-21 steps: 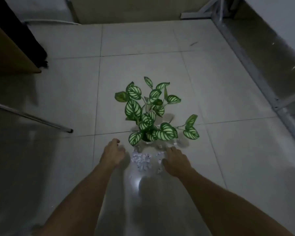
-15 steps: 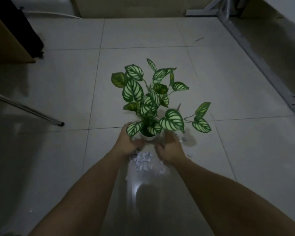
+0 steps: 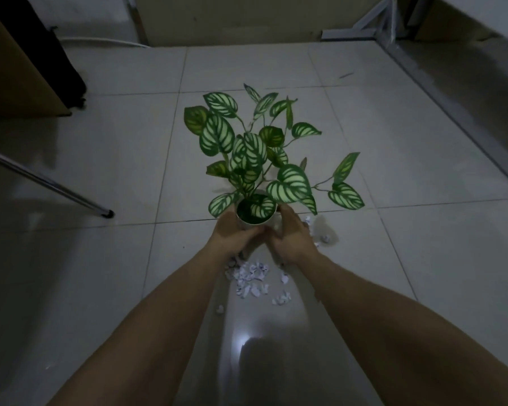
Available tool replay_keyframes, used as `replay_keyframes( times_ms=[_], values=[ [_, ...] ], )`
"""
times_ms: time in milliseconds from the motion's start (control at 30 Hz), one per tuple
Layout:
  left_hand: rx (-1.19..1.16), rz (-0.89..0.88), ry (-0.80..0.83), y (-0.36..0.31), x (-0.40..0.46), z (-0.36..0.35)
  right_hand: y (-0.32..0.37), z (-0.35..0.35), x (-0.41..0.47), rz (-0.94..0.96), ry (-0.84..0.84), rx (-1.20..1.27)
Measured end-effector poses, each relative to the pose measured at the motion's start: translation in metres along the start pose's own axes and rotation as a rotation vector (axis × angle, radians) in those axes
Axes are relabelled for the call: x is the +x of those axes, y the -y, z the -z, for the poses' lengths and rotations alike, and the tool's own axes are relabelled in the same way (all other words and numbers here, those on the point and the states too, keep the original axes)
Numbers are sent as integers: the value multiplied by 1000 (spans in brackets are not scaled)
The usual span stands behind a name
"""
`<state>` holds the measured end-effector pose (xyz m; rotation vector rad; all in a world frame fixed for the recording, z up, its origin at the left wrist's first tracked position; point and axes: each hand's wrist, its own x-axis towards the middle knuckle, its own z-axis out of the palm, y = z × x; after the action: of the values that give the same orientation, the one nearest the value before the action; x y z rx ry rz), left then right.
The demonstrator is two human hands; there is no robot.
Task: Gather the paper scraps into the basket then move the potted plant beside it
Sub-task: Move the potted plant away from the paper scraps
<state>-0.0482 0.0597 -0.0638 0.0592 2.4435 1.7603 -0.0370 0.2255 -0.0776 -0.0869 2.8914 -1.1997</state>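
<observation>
A potted plant (image 3: 255, 159) with green, white-veined leaves stands in a small white pot at the middle of the tiled floor. My left hand (image 3: 232, 237) wraps the pot's left side and my right hand (image 3: 291, 238) wraps its right side, so most of the pot is hidden. Several white paper scraps (image 3: 251, 276) lie scattered on the floor just below my hands. A few more paper bits (image 3: 324, 238) lie to the right of the pot. No basket shows in view.
A metal leg (image 3: 56, 189) slants in from the left and ends in a black foot. A brown cabinet (image 3: 15, 68) stands at the far left. A grey metal frame (image 3: 452, 112) runs along the right side. A wall closes the far end.
Both hands left the floor beside the scraps, reached forward and closed around the pot. The plant now sits higher and closer in view than before.
</observation>
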Motion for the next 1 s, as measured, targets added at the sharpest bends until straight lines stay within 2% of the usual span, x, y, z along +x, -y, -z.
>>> replay_keyframes(
  times_ms=[200,300,467,733,867,1000],
  values=[
    [22,-61,-52,-6,24,28,16,-2,36,-56,72,26],
    [78,-113,-80,-9,36,43,22,-3,60,13,140,-39],
    [18,27,-106,3,70,60,28,-12,93,42,227,-34],
    [86,80,-105,28,93,72,21,-19,108,43,274,-33],
    [24,94,-92,37,94,71,2,-19,101,-25,197,-173],
    [37,80,-22,44,91,78,-22,-2,93,-26,-57,-338]
  ],
)
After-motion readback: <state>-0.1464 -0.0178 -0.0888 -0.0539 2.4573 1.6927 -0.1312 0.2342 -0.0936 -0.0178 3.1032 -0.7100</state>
